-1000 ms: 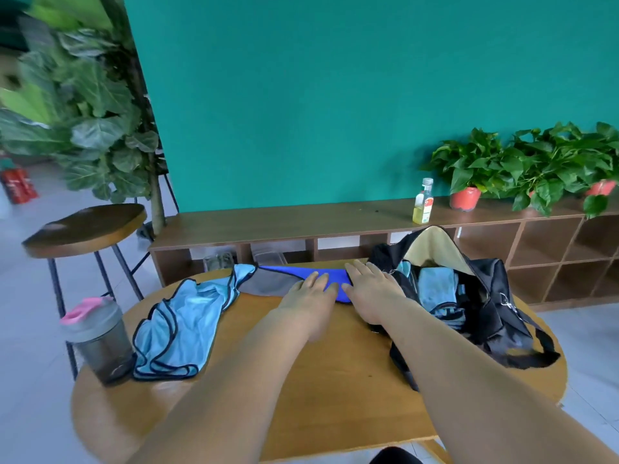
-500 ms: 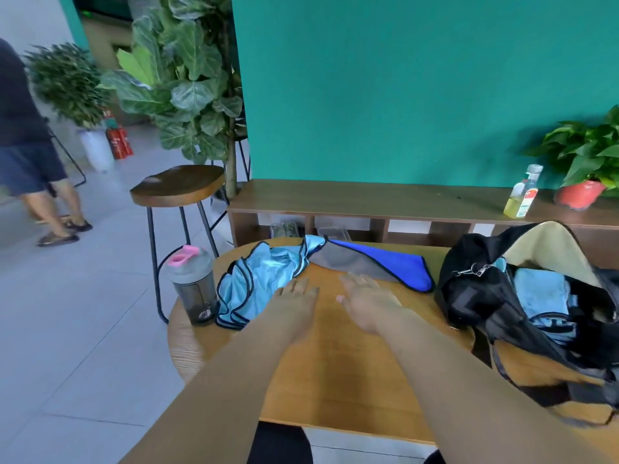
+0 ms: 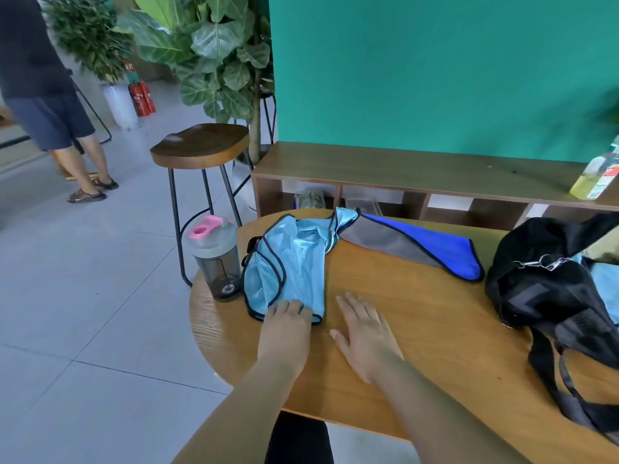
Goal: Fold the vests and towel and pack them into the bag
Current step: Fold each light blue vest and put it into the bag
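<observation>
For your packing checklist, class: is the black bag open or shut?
Open. The black bag gapes at its mouth, and light blue fabric shows inside.

One table (image 3: 418, 316) carries one light-blue vest (image 3: 291, 262) and one shaker bottle (image 3: 217, 259) at its left edge, one blue-and-grey towel (image 3: 418, 242) at its far edge, and one black bag (image 3: 549, 289) at its right edge, holding one more light-blue cloth (image 3: 607, 286). There are two hands: left hand (image 3: 284, 329), right hand (image 3: 366, 333). Beyond are one stool (image 3: 201, 145), one shelf (image 3: 418, 169), one yellow bottle (image 3: 596, 175), two fire extinguishers (image 3: 142, 97), two plants (image 3: 214, 45) and one person (image 3: 43, 78).
</observation>
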Available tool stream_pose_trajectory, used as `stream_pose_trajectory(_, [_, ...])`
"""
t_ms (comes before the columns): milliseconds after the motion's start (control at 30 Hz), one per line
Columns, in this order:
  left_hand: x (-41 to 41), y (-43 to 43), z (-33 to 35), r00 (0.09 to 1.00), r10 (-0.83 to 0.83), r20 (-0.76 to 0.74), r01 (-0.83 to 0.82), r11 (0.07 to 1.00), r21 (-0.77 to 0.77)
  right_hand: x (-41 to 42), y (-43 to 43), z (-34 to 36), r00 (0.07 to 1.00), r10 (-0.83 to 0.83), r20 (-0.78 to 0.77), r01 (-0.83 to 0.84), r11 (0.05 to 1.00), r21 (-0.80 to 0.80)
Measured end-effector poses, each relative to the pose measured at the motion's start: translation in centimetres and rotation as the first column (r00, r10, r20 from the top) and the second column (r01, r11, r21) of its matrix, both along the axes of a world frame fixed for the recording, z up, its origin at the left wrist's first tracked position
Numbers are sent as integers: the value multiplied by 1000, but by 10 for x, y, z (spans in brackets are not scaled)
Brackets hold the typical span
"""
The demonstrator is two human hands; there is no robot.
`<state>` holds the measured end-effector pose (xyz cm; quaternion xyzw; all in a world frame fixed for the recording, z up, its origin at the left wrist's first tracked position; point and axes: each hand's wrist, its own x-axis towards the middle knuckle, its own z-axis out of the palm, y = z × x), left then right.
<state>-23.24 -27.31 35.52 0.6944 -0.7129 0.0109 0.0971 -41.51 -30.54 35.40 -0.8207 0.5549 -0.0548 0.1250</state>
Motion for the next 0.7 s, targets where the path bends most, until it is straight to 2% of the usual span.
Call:
stream_pose_trajectory(100, [-17, 8, -16, 983, -146, -110, 132, 984, -124, -4, 9, -17, 995, 4, 101, 8, 993, -121])
stream_pose_trajectory(200, [-34, 16, -29, 941, -238, -241, 171, 948, -267, -12, 9, -22, 978, 80, 191, -48, 985, -168])
stream_pose_trajectory(267, [-39, 21, -27, 935, -250, -253, 175, 943, -284, -16, 10, -24, 955, 65, 289, -4, 978, -208])
stream_pose_trajectory(333, [-37, 24, -23, 949, -198, -246, 135, 958, -254, -18, 13, -21, 914, -25, 405, 112, 975, -191])
stream_pose_trajectory(433, [-31, 24, -19, 974, -70, -215, 38, 988, -149, -27, 16, -10, 773, -205, 601, 317, 945, -86])
stream_pose_trajectory(567, [-33, 23, -26, 969, -89, -231, 61, 990, -125, -49, 21, 4, 477, -419, 773, 533, 837, 125])
stream_pose_trajectory(633, [-32, 23, -29, 959, -132, -250, 99, 985, -141, -61, 22, 8, 422, -448, 788, 578, 803, 146])
stream_pose_trajectory(700, [-30, 22, -32, 958, -200, -205, 159, 967, -197, -74, 22, 9, 412, -459, 788, 605, 784, 140])
